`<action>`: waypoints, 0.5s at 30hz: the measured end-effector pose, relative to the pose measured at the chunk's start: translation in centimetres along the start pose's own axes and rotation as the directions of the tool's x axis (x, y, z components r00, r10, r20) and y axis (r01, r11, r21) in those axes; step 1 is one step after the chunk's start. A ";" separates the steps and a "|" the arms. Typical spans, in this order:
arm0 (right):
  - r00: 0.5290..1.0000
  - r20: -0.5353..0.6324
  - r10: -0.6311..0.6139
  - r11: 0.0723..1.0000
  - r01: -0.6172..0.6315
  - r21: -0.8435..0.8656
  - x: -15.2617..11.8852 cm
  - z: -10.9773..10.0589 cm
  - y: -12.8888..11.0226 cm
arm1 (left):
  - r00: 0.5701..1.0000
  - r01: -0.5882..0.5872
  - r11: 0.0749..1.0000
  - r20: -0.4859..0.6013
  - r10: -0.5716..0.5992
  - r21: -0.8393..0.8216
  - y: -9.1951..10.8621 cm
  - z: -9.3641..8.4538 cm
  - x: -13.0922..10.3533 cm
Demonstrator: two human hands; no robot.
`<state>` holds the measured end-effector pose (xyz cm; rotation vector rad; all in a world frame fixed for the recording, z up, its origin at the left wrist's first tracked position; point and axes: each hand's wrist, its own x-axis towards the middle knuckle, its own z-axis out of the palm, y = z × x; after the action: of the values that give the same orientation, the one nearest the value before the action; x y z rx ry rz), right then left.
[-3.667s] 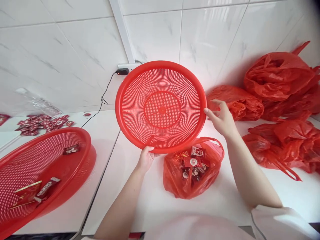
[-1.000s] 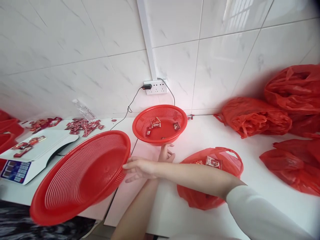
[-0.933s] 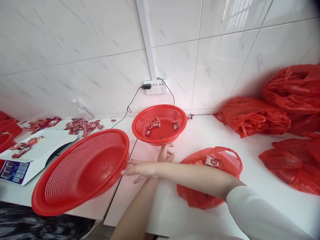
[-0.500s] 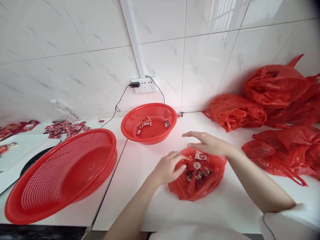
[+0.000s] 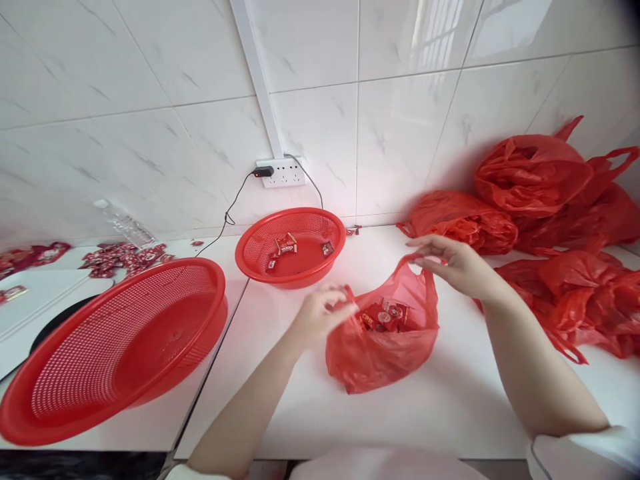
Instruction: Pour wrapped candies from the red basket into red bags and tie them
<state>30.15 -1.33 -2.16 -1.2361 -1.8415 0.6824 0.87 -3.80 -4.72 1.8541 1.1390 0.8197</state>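
A thin red plastic bag (image 5: 383, 360) stands on the white table in front of me, its mouth pulled up and spread. Inside it lie several small wrapped packets (image 5: 387, 313) in red and dark wrappers. My left hand (image 5: 320, 313) is closed on the bag's left handle, thumb against fingers. At the far right side, my right hand (image 5: 453, 263) pinches the other handle and holds it raised. The bag's bottom still rests on the table.
Behind the bag sits a small red basket (image 5: 290, 277) with a few packets. A large red basket (image 5: 175, 360) stands at left, near loose packets (image 5: 125, 259) and a clear plastic bottle (image 5: 125, 223). Filled red bags (image 5: 535, 177) are piled at right. A power strip (image 5: 283, 172) hangs on the wall.
Both hands have taken hold of the bag's handles. The right hand moved right and up, and the bag's rim is now lifted and opened wider.
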 end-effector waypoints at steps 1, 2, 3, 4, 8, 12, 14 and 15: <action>0.995 -0.088 -0.036 0.995 0.044 0.089 0.5 0.1 -0.6 | 0.994 -0.006 0.992 -0.112 -0.008 -0.123 0.9 -1.1 0.4; 0.982 -0.175 -0.065 0.983 0.093 0.155 0.9 0.3 -1.3 | 0.983 -0.034 0.975 -0.186 -0.007 -0.219 1.8 -2.1 0.8; 0.961 -0.261 -0.090 0.971 0.143 0.193 1.3 0.6 -1.9 | 0.965 -0.089 0.954 -0.262 0.011 -0.287 2.6 -2.9 1.1; 0.932 -0.345 -0.112 0.958 0.193 0.211 1.7 1.0 -2.7 | 0.939 -0.162 0.933 -0.341 0.046 -0.321 3.5 -3.5 1.4; 0.817 -0.552 -0.166 0.893 0.362 0.268 2.8 2.6 -5.4 | 0.823 -0.436 0.846 -0.516 0.237 -0.306 5.4 -4.7 2.2; 0.818 -0.533 -0.213 0.814 0.451 0.366 3.2 4.3 -7.0 | 0.864 -0.491 0.797 -0.314 0.393 -0.353 5.0 -5.3 2.8; 0.850 -0.472 -0.234 0.797 0.446 0.408 3.3 5.1 -7.4 | 0.904 -0.427 0.831 -0.194 0.382 -0.356 4.6 -5.2 3.1; 0.868 -0.429 -0.250 0.792 0.438 0.425 3.2 5.6 -7.6 | 0.927 -0.374 0.865 -0.140 0.347 -0.334 4.5 -5.1 3.1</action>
<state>21.05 -1.22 1.79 -0.5886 -1.4020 0.6332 -0.31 -0.72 1.98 1.7568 0.6303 1.2303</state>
